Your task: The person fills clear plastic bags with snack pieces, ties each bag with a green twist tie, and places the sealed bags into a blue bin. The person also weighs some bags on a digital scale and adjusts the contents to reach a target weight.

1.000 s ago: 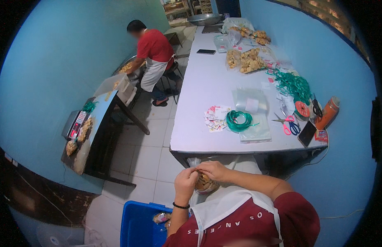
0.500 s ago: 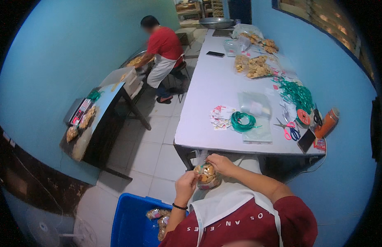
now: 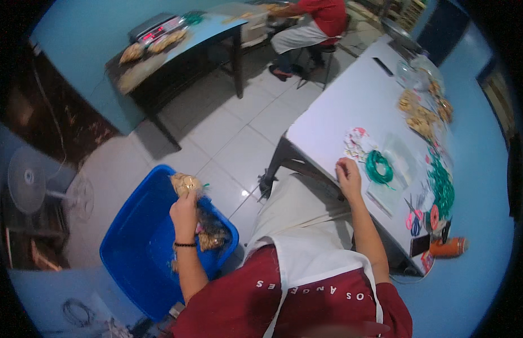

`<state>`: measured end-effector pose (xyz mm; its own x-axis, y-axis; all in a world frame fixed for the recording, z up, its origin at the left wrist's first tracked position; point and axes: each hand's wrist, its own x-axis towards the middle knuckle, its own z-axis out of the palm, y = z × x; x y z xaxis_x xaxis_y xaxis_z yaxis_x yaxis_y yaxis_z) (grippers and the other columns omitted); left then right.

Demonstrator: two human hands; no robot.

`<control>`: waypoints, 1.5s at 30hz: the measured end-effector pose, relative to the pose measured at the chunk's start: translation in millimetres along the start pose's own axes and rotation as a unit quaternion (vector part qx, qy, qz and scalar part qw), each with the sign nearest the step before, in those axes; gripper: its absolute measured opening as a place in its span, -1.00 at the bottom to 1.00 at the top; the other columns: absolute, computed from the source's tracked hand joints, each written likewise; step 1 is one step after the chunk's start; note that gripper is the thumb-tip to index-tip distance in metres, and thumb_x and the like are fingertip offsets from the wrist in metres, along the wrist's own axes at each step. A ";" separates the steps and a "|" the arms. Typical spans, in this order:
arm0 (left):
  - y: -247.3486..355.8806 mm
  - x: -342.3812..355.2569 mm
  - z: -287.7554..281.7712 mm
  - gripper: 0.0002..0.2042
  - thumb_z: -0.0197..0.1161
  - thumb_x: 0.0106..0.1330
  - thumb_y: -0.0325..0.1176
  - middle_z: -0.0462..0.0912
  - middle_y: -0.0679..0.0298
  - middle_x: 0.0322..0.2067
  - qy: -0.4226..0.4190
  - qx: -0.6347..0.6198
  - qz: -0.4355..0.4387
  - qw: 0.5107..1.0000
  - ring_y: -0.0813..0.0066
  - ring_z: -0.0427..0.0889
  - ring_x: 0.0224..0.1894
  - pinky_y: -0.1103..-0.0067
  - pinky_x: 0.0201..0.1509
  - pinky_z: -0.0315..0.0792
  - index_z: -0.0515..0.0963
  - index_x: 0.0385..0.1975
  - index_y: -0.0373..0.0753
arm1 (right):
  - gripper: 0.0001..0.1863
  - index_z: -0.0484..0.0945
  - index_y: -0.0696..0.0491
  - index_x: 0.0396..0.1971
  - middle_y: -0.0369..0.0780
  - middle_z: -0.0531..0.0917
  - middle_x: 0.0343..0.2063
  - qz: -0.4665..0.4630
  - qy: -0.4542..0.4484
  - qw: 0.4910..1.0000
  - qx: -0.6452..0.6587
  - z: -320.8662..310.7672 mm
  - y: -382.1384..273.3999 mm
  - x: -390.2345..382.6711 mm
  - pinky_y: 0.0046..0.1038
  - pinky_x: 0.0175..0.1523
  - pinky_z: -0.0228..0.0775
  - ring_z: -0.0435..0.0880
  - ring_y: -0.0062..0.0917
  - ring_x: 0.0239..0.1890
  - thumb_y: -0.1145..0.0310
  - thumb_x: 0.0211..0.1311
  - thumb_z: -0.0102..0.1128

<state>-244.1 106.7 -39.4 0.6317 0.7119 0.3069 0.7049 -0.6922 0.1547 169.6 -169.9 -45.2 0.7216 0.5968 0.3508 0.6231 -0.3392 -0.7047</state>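
Observation:
My left hand (image 3: 184, 213) grips a clear bag of cookies (image 3: 184, 183) tied with green ribbon, holding it over the far rim of a blue plastic tub (image 3: 139, 248). Inside the tub, beneath my left wrist, lie more filled bags (image 3: 211, 240), partly hidden by my arm. At the near left edge of the white table (image 3: 323, 127) is my right hand (image 3: 349, 176), its fingers curled in with nothing visible in them. Small printed labels (image 3: 357, 143) and a coil of green ribbon (image 3: 379, 167) lie just beyond it, beside flat clear bags (image 3: 398, 163).
Scissors (image 3: 412, 217), a ribbon spool (image 3: 434, 216), a phone (image 3: 419, 245) and an orange bottle (image 3: 448, 247) stand or lie at the table's right end. Across the tiled floor, a person (image 3: 312, 31) sits by a side table (image 3: 208, 35) with a scale (image 3: 160, 29). A fan (image 3: 28, 179) stands left.
The view has turned left. My left hand has carried the tied cookie bag from my lap to the tub. My right hand has let go of it and moved to the table edge.

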 end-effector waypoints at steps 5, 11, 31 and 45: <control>-41.3 -34.7 82.6 -0.89 0.07 0.25 -0.46 0.65 0.11 -0.32 -0.130 0.068 -0.096 0.984 0.08 0.70 -0.32 0.32 -0.32 0.58 0.54 -0.30 -0.17 | -0.86 0.54 0.14 -0.26 -0.13 0.59 -0.22 -0.036 0.014 0.999 -0.027 6.8 4.6 0.4 -0.38 -0.03 0.43 0.60 -0.29 -0.17 0.46 0.19 0.21; -15.4 -21.6 131.2 -0.92 0.10 0.26 -0.40 0.65 0.13 -0.31 -0.169 -0.044 -0.090 0.980 0.07 0.69 -0.26 0.23 -0.28 0.56 0.53 -0.33 -0.16 | -0.88 0.55 0.13 -0.30 -0.11 0.59 -0.16 -0.026 0.005 0.999 -0.024 5.6 0.8 3.0 -0.36 0.05 0.41 0.59 -0.26 -0.08 0.49 0.16 0.23; 254.3 239.3 128.5 -0.43 0.33 0.22 -0.12 0.42 -0.05 0.15 -0.149 -0.401 0.157 0.890 -0.07 0.45 0.17 0.27 0.21 0.39 0.37 0.17 -0.27 | -0.82 0.57 0.10 -0.28 -0.07 0.61 -0.13 0.027 -0.105 0.994 0.017 -9.2 6.8 15.9 -0.25 0.03 0.38 0.57 -0.19 -0.08 0.51 0.07 0.25; 264.9 244.7 114.7 -0.32 0.25 0.28 -0.08 0.42 -0.11 0.20 -0.202 -0.321 0.102 0.920 -0.05 0.46 0.19 0.30 0.24 0.39 0.24 0.30 -0.35 | -0.75 0.53 0.11 -0.16 -0.04 0.55 -0.08 0.042 -0.223 0.961 0.160 16.9 3.1 93.4 -0.32 -0.14 0.53 0.55 -0.16 -0.04 0.51 0.13 0.22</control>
<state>134.2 111.1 -31.0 0.8894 0.4557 0.0365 0.3053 -0.6515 0.6945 233.8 -102.9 -25.0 0.5194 0.8538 0.0357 0.3931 -0.2016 -0.8971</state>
